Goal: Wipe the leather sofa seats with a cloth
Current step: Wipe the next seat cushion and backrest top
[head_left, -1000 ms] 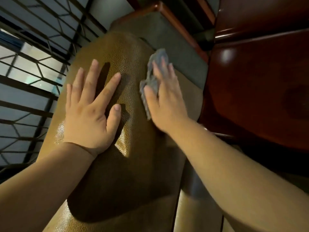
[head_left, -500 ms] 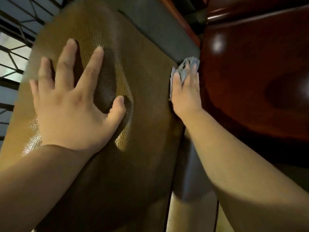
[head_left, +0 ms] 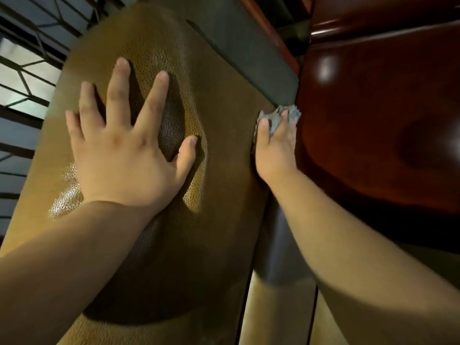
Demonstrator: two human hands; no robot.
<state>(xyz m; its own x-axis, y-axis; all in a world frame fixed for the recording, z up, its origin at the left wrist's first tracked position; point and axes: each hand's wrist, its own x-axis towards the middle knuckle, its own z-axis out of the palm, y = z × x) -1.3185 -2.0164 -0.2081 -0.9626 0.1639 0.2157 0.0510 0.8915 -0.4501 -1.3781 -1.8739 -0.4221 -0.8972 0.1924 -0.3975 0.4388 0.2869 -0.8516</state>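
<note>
Head: splayed fingers [head_left: 119, 95] on cushion [head_left: 211, 70]

— What am I looking at on the feed?

— A tan, pebble-grained leather sofa cushion [head_left: 219, 170] with rounded corners; it fills the middle of my view, running from the near edge up and away. Its surface is dented into a shadowed hollow just left of centre, and a glossy patch shines near its left edge.

— And the cloth?

— A small, crumpled blue-grey cloth [head_left: 276, 120], bunched up at the cushion's far right edge, right in the gap where the leather meets the side. I can see only its upper, ruffled part; the rest is covered, so I can't tell how large it is.
</note>
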